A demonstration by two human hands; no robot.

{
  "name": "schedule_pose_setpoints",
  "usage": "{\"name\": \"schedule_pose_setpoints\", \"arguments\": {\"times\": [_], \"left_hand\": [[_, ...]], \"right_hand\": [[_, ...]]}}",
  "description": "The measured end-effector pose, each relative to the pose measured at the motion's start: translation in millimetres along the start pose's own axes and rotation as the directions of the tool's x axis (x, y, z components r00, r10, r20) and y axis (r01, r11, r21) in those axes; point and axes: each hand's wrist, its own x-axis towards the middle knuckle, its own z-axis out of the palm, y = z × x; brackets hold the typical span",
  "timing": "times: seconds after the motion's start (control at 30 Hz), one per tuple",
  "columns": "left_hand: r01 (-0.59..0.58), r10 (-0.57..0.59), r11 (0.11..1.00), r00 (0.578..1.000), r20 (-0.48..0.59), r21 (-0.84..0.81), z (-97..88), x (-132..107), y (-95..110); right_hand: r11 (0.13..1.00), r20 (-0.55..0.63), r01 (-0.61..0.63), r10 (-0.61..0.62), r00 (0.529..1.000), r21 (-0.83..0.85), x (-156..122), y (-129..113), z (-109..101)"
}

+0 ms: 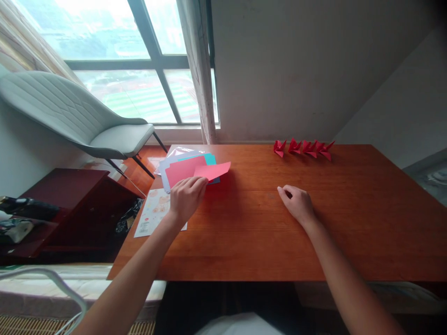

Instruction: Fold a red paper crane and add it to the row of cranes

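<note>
My left hand (188, 195) pinches a sheet of red paper (214, 170) by its near edge, holding it tilted over a paper stack. More red paper (186, 168) lies on top of that stack, with turquoise paper (211, 159) and lavender paper (164, 164) showing beneath. My right hand (296, 202) rests on the wooden table (244, 246), fingers curled in and no object visible in them. Several folded red paper cranes (309, 148) stand in a row near the table's far edge, beyond my right hand.
A white printed sheet (153, 211) lies at the table's left edge, partly under my left wrist. A grey chair (118, 137) stands by the window at the back left. Left of the table is a dark red cabinet (70, 181). A curtain (200, 70) hangs behind.
</note>
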Motion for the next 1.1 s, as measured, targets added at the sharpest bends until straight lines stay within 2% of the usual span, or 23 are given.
{"name": "schedule_pose_setpoints", "arguments": {"times": [0.1, 0.23, 0.33, 0.43, 0.5, 0.57, 0.73, 0.8, 0.9, 0.97, 1.1], "left_hand": [[-0.01, 0.005, 0.988, 1.0, -0.031, -0.154, 1.5, 2.5, 11.4], [-0.069, 0.076, 0.946, 0.997, 0.011, -0.317, 2.3, 2.1, 31.1], [-0.001, 0.046, 0.792, 0.997, 0.057, -0.61, 1.5, 0.1, 45.2], [0.101, -0.012, 0.622, 0.993, 0.12, -0.777, 1.4, -2.3, 50.7], [0.137, -0.006, 0.566, 0.987, 0.162, -0.813, 3.3, -4.7, 48.0], [0.153, 0.031, 0.553, 0.979, 0.203, -0.819, 7.1, -8.0, 41.9], [0.158, 0.104, 0.589, 0.958, 0.269, -0.792, 17.6, -17.2, 28.2], [0.2, 0.083, 0.564, 0.951, 0.297, -0.801, 19.4, -19.0, 26.5], [0.278, 0.045, 0.451, 0.942, 0.333, -0.848, 19.5, -19.4, 26.5], [0.294, 0.025, 0.41, 0.942, 0.333, -0.863, 18.5, -18.9, 27.4], [0.214, 0.026, 0.502, 0.965, 0.261, -0.838, 15.3, -18.8, 29.4]], "right_hand": [[1.0, 0.003, -0.004, 0.004, 1.0, 0.003, 0.3, 0.1, 0.1], [1.0, 0.007, -0.01, 0.01, 1.0, 0.014, 0.5, 0.0, 0.2], [0.999, -0.005, -0.017, 0.017, 1.0, 0.04, 0.5, 0.8, 0.2], [0.996, 0.001, 0.008, -0.008, 1.0, 0.094, 0.1, 0.5, -1.5], [0.989, 0.034, 0.054, -0.059, 0.998, 0.135, -0.9, -2.5, -3.8], [0.973, 0.073, 0.127, -0.143, 0.987, 0.191, -3.5, -8.6, -6.5], [0.887, 0.184, 0.33, -0.4, 0.898, 0.322, -17.3, -30.0, -10.2], [0.87, 0.213, 0.337, -0.429, 0.878, 0.36, -22.9, -36.7, -11.9], [0.848, 0.235, 0.31, -0.436, 0.869, 0.429, -28.8, -44.1, -17.1], [0.828, 0.245, 0.296, -0.448, 0.86, 0.477, -31.9, -48.4, -21.3], [0.824, 0.263, 0.307, -0.466, 0.845, 0.475, -39.8, -56.3, -27.4]]}}
